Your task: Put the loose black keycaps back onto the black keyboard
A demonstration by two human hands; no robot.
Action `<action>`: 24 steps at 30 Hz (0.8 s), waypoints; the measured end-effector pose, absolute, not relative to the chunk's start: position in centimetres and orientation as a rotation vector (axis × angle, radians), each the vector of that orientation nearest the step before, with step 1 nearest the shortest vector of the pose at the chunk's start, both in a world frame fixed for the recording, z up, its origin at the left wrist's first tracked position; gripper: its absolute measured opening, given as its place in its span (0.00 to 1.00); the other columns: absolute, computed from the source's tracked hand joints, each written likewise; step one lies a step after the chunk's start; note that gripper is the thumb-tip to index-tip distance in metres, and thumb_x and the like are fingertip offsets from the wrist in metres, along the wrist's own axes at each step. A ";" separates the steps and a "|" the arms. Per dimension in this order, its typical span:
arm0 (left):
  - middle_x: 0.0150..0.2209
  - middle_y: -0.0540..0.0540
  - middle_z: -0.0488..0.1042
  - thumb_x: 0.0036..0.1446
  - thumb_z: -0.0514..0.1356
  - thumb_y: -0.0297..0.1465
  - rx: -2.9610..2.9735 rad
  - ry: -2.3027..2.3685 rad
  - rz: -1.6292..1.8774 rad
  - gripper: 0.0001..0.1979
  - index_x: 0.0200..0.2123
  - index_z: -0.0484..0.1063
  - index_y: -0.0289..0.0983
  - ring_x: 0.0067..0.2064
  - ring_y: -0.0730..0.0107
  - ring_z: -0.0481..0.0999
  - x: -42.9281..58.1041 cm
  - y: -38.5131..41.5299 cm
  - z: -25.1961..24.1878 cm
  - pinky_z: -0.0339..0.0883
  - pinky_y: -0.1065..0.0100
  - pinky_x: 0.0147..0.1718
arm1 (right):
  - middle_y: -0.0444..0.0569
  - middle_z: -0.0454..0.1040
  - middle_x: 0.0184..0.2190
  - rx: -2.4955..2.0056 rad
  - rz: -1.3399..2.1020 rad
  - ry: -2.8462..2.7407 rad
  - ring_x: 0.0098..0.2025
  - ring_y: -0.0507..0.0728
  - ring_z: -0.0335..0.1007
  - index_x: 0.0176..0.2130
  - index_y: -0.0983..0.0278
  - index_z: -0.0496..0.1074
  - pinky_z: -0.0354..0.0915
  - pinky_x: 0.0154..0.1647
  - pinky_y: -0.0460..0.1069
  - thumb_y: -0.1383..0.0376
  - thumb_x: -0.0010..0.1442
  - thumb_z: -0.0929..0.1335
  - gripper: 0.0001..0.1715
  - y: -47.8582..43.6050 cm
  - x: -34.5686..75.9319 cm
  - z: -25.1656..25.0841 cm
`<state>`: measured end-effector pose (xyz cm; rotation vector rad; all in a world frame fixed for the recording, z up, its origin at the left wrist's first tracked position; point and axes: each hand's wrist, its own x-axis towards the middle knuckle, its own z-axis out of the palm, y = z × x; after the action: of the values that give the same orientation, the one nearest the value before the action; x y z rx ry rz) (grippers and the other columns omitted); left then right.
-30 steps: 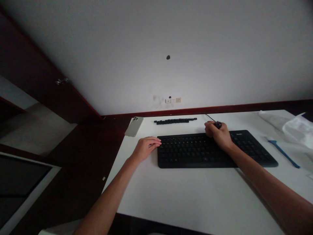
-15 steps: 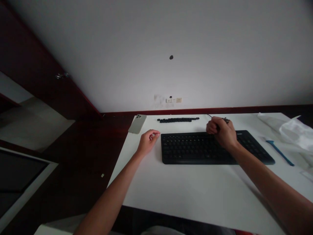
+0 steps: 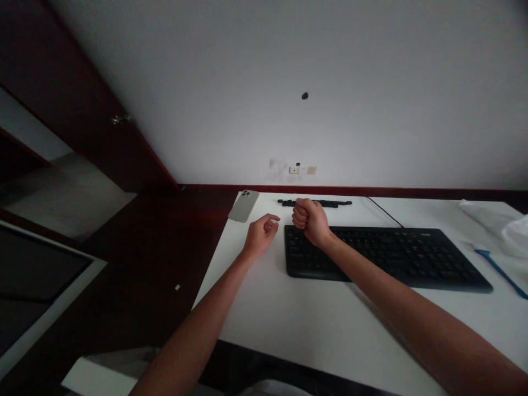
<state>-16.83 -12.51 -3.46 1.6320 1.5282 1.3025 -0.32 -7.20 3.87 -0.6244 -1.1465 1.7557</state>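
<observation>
My right hand (image 3: 310, 220) is a closed fist over the far left corner of the black keyboard (image 3: 396, 257). What it holds, if anything, is hidden. My left hand (image 3: 261, 235) hovers just left of the keyboard with its fingers curled into a loose pinch, and I cannot make out anything between them. A row of loose black keycaps (image 3: 330, 203) lies on the white table (image 3: 305, 324) just behind my right fist. The two hands are close together but apart.
A pale phone (image 3: 244, 205) lies face down at the table's far left corner. The keyboard's black cable (image 3: 385, 212) runs toward the wall. A blue tool (image 3: 501, 271) and white plastic wrapping (image 3: 495, 217) lie at the right. Dark floor lies left of the table.
My right fist moved from the keyboard's upper middle to its far left corner. My left hand lifted off the keys and curled up. The view shifted to the left.
</observation>
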 end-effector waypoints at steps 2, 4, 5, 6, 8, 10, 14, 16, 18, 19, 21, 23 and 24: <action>0.25 0.54 0.68 0.63 0.59 0.33 1.633 1.539 1.294 0.11 0.44 0.78 0.37 0.25 0.75 0.65 -16.8 -12.5 -3.4 0.57 0.73 0.26 | 0.35 0.43 0.13 -0.636 1.745 -1.151 0.16 0.46 0.35 0.18 0.58 0.48 0.35 0.17 0.47 0.53 0.55 0.72 0.33 -7.2 -1.0 3.1; 0.24 0.55 0.68 0.63 0.59 0.33 1.634 1.538 1.294 0.11 0.44 0.78 0.37 0.24 0.75 0.64 -16.8 -12.5 -3.4 0.57 0.73 0.26 | 0.35 0.45 0.14 -0.634 1.724 -1.170 0.16 0.46 0.36 0.18 0.58 0.49 0.37 0.17 0.47 0.54 0.56 0.72 0.32 -7.4 -1.4 2.2; 0.24 0.55 0.68 0.62 0.59 0.32 1.634 1.534 1.296 0.11 0.44 0.78 0.37 0.24 0.75 0.64 -16.8 -12.5 -3.4 0.57 0.73 0.26 | 0.35 0.45 0.14 -0.634 1.702 -1.193 0.16 0.46 0.37 0.18 0.59 0.50 0.38 0.17 0.47 0.54 0.56 0.72 0.31 -7.5 -1.5 1.8; 0.24 0.55 0.68 0.62 0.59 0.32 1.631 1.528 1.300 0.10 0.44 0.78 0.37 0.24 0.75 0.64 -16.8 -12.5 -3.4 0.57 0.73 0.26 | 0.35 0.46 0.14 -0.637 1.674 -1.226 0.16 0.46 0.38 0.18 0.59 0.51 0.39 0.17 0.47 0.55 0.56 0.72 0.31 -7.6 -1.7 1.4; 0.24 0.55 0.68 0.62 0.59 0.32 1.620 1.520 1.309 0.10 0.44 0.78 0.37 0.24 0.75 0.64 -16.7 -12.5 -3.3 0.57 0.73 0.26 | 0.36 0.48 0.14 -0.650 1.611 -1.305 0.17 0.46 0.40 0.17 0.60 0.53 0.41 0.18 0.47 0.56 0.57 0.72 0.30 -7.8 -1.9 0.9; 0.24 0.55 0.68 0.62 0.59 0.32 1.610 1.520 1.319 0.10 0.44 0.78 0.37 0.24 0.75 0.65 -16.7 -12.5 -3.3 0.58 0.73 0.26 | 0.37 0.49 0.14 -0.661 1.564 -1.366 0.17 0.46 0.41 0.17 0.60 0.54 0.42 0.18 0.47 0.57 0.58 0.72 0.29 -8.0 -2.1 0.5; 0.23 0.55 0.67 0.61 0.59 0.31 1.594 1.543 1.310 0.10 0.43 0.78 0.37 0.24 0.75 0.65 -16.7 -12.6 -3.2 0.58 0.73 0.27 | 0.38 0.50 0.14 -0.671 1.526 -1.423 0.18 0.47 0.42 0.15 0.61 0.55 0.42 0.19 0.47 0.56 0.58 0.71 0.30 -8.3 -2.2 0.6; 0.24 0.55 0.68 0.61 0.59 0.31 1.600 1.557 1.296 0.10 0.44 0.78 0.37 0.25 0.74 0.66 -16.7 -12.6 -3.2 0.59 0.73 0.27 | 0.39 0.51 0.14 -0.674 1.507 -1.456 0.18 0.47 0.43 0.15 0.61 0.56 0.42 0.19 0.48 0.56 0.59 0.71 0.30 -8.4 -2.2 0.6; 0.24 0.55 0.69 0.61 0.59 0.31 1.615 1.565 1.286 0.11 0.45 0.78 0.38 0.25 0.74 0.67 -16.7 -12.6 -3.2 0.60 0.73 0.27 | 0.39 0.52 0.14 -0.677 1.477 -1.488 0.18 0.47 0.44 0.15 0.61 0.56 0.43 0.19 0.48 0.56 0.60 0.70 0.30 -8.5 -2.2 0.6; 0.24 0.55 0.69 0.61 0.59 0.30 1.621 1.569 1.281 0.11 0.45 0.78 0.38 0.25 0.74 0.68 -16.7 -12.6 -3.3 0.60 0.73 0.28 | 0.40 0.52 0.14 -0.678 1.460 -1.503 0.18 0.47 0.45 0.15 0.61 0.56 0.44 0.19 0.48 0.56 0.61 0.70 0.31 -8.5 -2.1 0.5; 0.25 0.55 0.70 0.61 0.59 0.30 1.629 1.576 1.270 0.11 0.45 0.78 0.38 0.25 0.74 0.69 -16.7 -12.7 -3.3 0.60 0.73 0.28 | 0.40 0.53 0.13 -0.678 1.430 -1.520 0.18 0.48 0.45 0.15 0.61 0.55 0.45 0.20 0.48 0.56 0.61 0.70 0.31 -8.5 -2.1 0.4; 0.25 0.54 0.71 0.61 0.59 0.30 1.641 1.580 1.261 0.10 0.44 0.78 0.38 0.26 0.74 0.69 -16.6 -12.7 -3.3 0.60 0.73 0.28 | 0.40 0.52 0.14 -0.675 1.425 -1.520 0.18 0.48 0.45 0.15 0.61 0.55 0.44 0.20 0.48 0.56 0.62 0.69 0.31 -8.5 -2.2 0.2; 0.25 0.54 0.71 0.61 0.59 0.30 1.647 1.579 1.257 0.10 0.44 0.78 0.38 0.26 0.74 0.69 -16.6 -12.8 -3.3 0.60 0.73 0.28 | 0.39 0.52 0.14 -0.673 1.428 -1.513 0.18 0.48 0.44 0.15 0.61 0.55 0.44 0.20 0.48 0.56 0.62 0.69 0.31 -8.5 -2.2 0.2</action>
<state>-16.61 -12.76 -3.28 1.6466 1.5792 1.2573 -2.20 -8.54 0.19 -0.6733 -1.5133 1.4279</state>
